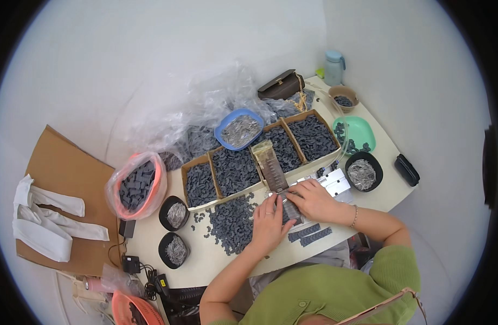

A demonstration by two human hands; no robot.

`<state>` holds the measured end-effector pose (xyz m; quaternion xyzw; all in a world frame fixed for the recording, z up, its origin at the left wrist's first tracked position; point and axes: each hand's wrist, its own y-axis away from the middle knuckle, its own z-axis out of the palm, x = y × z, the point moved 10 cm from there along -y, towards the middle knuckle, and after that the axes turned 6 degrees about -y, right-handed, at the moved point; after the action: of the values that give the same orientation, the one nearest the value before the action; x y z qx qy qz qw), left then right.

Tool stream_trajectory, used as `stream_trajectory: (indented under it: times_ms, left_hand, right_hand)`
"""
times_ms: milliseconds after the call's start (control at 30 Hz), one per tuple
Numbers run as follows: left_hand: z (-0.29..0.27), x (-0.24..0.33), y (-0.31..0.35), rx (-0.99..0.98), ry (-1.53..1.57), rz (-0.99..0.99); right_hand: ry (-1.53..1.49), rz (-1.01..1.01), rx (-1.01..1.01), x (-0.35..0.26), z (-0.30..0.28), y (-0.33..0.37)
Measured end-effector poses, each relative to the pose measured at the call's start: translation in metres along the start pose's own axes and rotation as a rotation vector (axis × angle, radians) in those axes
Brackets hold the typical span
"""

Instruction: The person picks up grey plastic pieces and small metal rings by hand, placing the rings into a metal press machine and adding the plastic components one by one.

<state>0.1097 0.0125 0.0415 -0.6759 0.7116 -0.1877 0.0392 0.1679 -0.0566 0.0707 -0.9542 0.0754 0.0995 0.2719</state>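
The left hand (268,223) and right hand (317,201) are resting fingers at the metal jig (335,183) on the table (205,262); whether either is grasping cannot be told. Four cardboard compartments (293,142) are standing behind, presumably for short reach. Three black bowls (163,215) are holding metal pins (362,174); two grey strips (316,236) are lying nearby.

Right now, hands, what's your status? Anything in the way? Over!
Left hand, right hand together at silvery fixture. Grip hidden. Dark strips nearby; heaped dark pieces crowd left hand's side.
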Motion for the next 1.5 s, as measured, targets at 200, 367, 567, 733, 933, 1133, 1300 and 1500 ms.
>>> stream_trajectory:
  times_ms: [200,367,567,733,933,1133,1300,1500]
  left_hand:
    - [0.005,0.011,0.002,-0.015,-0.046,0.059]
    - [0.005,0.012,0.009,-0.063,-0.047,0.070]
    - [0.004,0.008,0.012,-0.062,0.002,0.031]
    - [0.004,0.014,0.013,-0.057,-0.060,0.067]
    - [0.003,0.018,0.016,-0.068,-0.083,0.069]
    - [0.001,0.014,0.017,-0.035,0.013,0.035]
    - [-0.001,0.014,0.017,-0.049,0.016,0.042]
    - [-0.007,0.002,0.006,-0.176,-0.044,0.116]
  right_hand:
    - [0.028,-0.027,-0.043,0.003,0.008,-0.001]
    - [0.071,-0.042,-0.098,0.008,0.002,-0.007]
    - [0.063,-0.047,-0.150,0.011,-0.002,-0.009]
    - [-0.009,-0.118,-0.137,-0.001,-0.006,-0.003]
    - [0.096,-0.124,-0.124,-0.010,-0.003,0.003]
    - [0.195,-0.109,-0.158,-0.015,0.006,0.004]
    - [0.218,-0.128,-0.171,-0.017,0.008,0.005]
    - [0.207,-0.085,-0.153,-0.017,0.006,0.001]
